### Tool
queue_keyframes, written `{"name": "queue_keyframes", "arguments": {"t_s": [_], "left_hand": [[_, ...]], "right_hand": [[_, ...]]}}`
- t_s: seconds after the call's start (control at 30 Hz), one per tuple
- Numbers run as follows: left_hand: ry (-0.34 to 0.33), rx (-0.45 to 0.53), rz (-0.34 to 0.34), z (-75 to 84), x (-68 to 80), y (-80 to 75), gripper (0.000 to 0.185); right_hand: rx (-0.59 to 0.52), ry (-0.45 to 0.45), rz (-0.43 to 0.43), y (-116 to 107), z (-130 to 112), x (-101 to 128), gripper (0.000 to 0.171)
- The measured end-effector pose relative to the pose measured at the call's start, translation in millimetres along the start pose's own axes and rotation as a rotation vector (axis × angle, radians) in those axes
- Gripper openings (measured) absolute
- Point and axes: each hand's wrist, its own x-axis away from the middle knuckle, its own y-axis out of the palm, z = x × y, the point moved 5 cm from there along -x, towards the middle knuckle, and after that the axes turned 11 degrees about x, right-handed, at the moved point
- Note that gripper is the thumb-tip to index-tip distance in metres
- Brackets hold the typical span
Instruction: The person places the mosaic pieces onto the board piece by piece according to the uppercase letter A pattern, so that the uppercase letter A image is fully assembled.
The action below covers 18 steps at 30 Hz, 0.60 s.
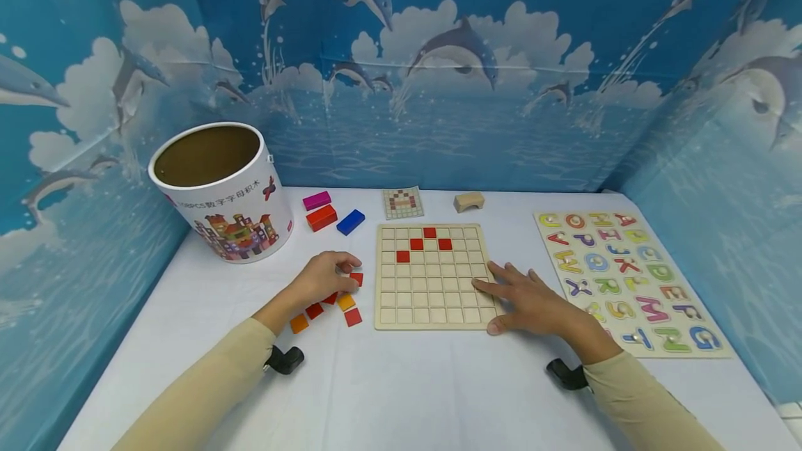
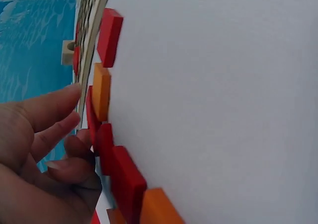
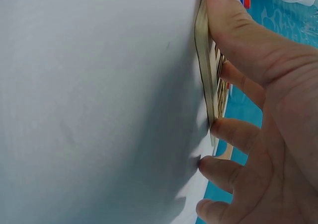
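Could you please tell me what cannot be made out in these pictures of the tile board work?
- Head view: whether the left hand pinches a red tile; curled fingers hide the contact.
- Head view: the pattern card is too small to read.
- Right wrist view: the board shows edge-on only; the right hand covers the grid.

five red squares (image 1: pixel 429 232) on grid, three blocks (image 1: pixel 321 217)

Bright, even light, soft shadows; head view bends at edges, wrist views slightly blurred.
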Motion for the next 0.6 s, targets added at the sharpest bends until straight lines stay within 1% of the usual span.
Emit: {"name": "queue_keyframes", "arguments": {"t_s": [0.07,0.17,0.33,0.5,0.6], "left_hand": [[0.01,-0.053,0.016,0.4,-1.4,2.7,0.035],[0.014,-0.107,0.031,1.0,-2.6,4.7,0.03],[0.012,-0.13,0.033,4.1,-1.9,5.9,0.023],[0.032,-0.164,0.047,7.0,-1.9,6.0,0.018],[0.039,-0.144,0.061,7.7,-1.3,4.4,0.014]], "right_hand": [[0.005,-0.001,0.0,0.5,0.2,-0.4,0.09],[0.012,0.0,0.0,1.0,0.6,-0.9,0.09],[0.018,0.008,-0.001,0.8,0.5,-0.8,0.09],[0.015,0.012,-0.003,0.4,-0.9,-0.7,0.089],[0.014,0.009,-0.003,0.1,-1.9,-0.8,0.088]]}}
